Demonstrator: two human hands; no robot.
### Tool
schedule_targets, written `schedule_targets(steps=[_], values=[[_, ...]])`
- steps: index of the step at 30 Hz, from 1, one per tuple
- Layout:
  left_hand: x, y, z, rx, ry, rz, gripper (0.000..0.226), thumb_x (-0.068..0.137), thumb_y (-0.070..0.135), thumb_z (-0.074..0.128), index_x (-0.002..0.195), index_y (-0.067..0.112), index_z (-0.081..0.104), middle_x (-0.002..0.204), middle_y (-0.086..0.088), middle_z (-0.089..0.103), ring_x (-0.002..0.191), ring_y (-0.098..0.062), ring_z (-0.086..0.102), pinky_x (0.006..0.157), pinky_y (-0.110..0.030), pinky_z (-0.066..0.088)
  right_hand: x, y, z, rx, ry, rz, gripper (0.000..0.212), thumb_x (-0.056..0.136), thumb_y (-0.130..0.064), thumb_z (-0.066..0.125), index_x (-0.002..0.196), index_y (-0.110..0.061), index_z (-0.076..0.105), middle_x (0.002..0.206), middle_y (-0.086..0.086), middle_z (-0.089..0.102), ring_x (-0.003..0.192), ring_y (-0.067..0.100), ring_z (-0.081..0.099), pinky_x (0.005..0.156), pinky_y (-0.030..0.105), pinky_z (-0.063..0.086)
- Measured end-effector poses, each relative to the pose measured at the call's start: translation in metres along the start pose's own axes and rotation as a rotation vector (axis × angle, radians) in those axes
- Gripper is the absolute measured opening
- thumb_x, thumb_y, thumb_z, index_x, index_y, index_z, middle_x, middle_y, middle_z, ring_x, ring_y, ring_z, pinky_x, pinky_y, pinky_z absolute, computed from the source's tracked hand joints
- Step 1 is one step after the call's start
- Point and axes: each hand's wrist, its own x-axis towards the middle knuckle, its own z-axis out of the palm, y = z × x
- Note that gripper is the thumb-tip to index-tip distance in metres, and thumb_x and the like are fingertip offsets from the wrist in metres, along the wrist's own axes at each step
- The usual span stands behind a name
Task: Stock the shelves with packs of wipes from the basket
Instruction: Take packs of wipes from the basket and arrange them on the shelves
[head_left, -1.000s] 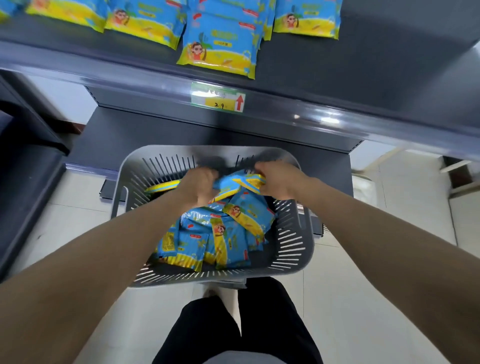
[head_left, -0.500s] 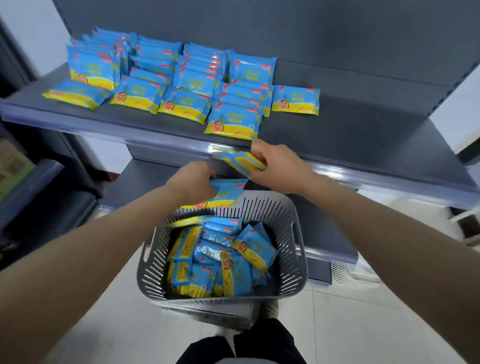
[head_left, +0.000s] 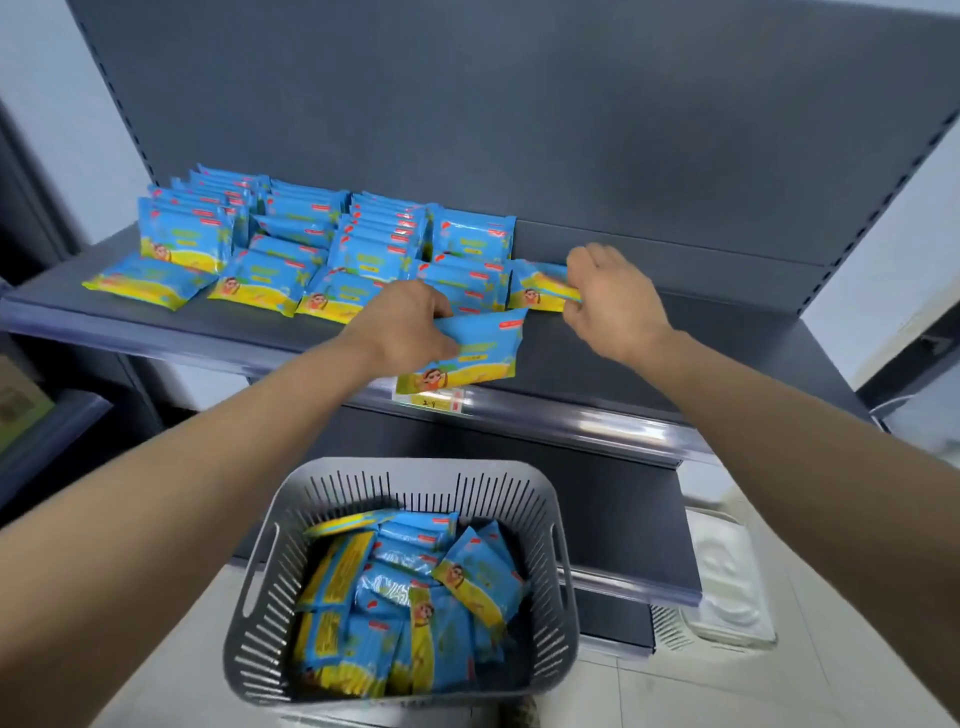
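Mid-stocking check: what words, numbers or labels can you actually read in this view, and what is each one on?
"2" plus a second handwritten figure I cannot make out: price tag on the shelf rail, partly hidden by the pack in the left hand.
Print on that pack, the stocked packs and the basket's packs: too blurred to read.

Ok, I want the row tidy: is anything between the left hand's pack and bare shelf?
Nothing visible. The left hand holds its pack over the shelf, bare just right of it. The right hand pinches another pack behind.
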Motion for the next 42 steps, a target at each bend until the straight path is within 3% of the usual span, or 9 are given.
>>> schedule_targets(steps=[5,18,22,27,30,32,35,39,42], values=[[0.023,0.012,0.005,-0.001,-0.023,-0.03,0.012,0.072,0.019,0.071,0.066,0.02,0.061,0.058,0.005,0.055,0.049,-0.006,0.047,0.043,-0.02,0.033,0.016,0.028,0.031,-0.079,-0.098,-0.02,0.028,0.082,-0.008,0.055,0.108,-0.001,0.048,0.114,0.017,0.052,0.108,0.032,0.046,0.081,0.041,0.042],[0.066,0.017,0.019,0.024,-0.037,-0.102,0.011,0.073,0.022,0.073,0.08,0.015,0.068,0.063,0.005,0.058,0.05,-0.005,0.047,0.043,-0.017,0.034,0.052,0.063,0.111,-0.042,-0.28,-0.004,0.03,0.083,0.001,0.049,0.113,-0.003,0.045,0.118,0.016,0.049,0.112,0.034,0.048,0.085,0.044,0.044],[0.072,0.019,0.025,0.032,-0.046,-0.105,0.012,0.072,0.022,0.073,0.079,0.013,0.067,0.065,0.0,0.06,0.052,-0.009,0.047,0.046,-0.022,0.037,0.053,0.068,0.123,0.12,-0.372,-0.03,0.027,0.092,-0.017,0.052,0.115,-0.004,0.046,0.121,0.015,0.047,0.115,0.033,0.045,0.087,0.042,0.042],[0.081,0.023,0.032,0.027,-0.088,-0.089,0.01,0.074,0.022,0.073,0.073,0.017,0.064,0.067,-0.001,0.06,0.055,-0.013,0.05,0.047,-0.023,0.037,0.055,0.085,0.123,0.152,-0.169,0.054,0.035,0.091,-0.03,0.054,0.119,-0.008,0.052,0.123,0.011,0.051,0.118,0.029,0.042,0.094,0.038,0.036],[0.09,0.03,0.037,0.021,-0.11,-0.055,0.011,0.075,0.02,0.074,0.083,0.015,0.068,0.073,-0.001,0.062,0.067,-0.019,0.057,0.054,-0.026,0.045,0.057,0.098,0.126,0.152,-0.133,0.107,0.044,0.088,-0.036,0.058,0.123,-0.011,0.051,0.128,0.009,0.049,0.12,0.029,0.04,0.097,0.039,0.034],[0.099,0.034,0.041,0.008,-0.129,-0.038,0.022,0.075,0.019,0.075,0.095,0.011,0.07,0.084,-0.004,0.065,0.076,-0.02,0.06,0.065,-0.029,0.049,0.056,0.107,0.129,0.162,-0.203,0.169,0.057,0.083,-0.042,0.063,0.129,-0.014,0.046,0.132,0.008,0.046,0.122,0.029,0.037,0.099,0.04,0.033],[0.114,0.041,0.049,0.006,-0.172,-0.008,0.023,0.074,0.019,0.076,0.094,0.01,0.07,0.083,-0.005,0.064,0.07,-0.016,0.054,0.057,-0.023,0.042,0.057,0.121,0.134,0.282,-0.374,0.347,0.078,0.073,-0.049,0.07,0.136,-0.017,0.037,0.139,0.007,0.04,0.127,0.032,0.032,0.103,0.044,0.031],[0.133,0.043,0.06,0.009,-0.206,-0.004,0.018,0.073,0.018,0.077,0.089,0.011,0.07,0.083,-0.007,0.066,0.071,-0.017,0.055,0.06,-0.025,0.044,0.068,0.133,0.142,0.475,-0.476,0.426,0.072,0.07,-0.033,0.078,0.131,-0.014,0.045,0.131,0.016,0.047,0.121,0.033,0.044,0.104,0.039,0.037],[0.145,0.04,0.067,0.012,-0.21,-0.01,0.016,0.073,0.018,0.077,0.086,0.012,0.069,0.075,-0.001,0.062,0.066,-0.014,0.054,0.056,-0.023,0.042,0.08,0.136,0.142,0.575,-0.355,0.462,0.056,0.07,-0.016,0.079,0.121,-0.008,0.056,0.12,0.017,0.054,0.105,0.029,0.058,0.088,0.03,0.046]])
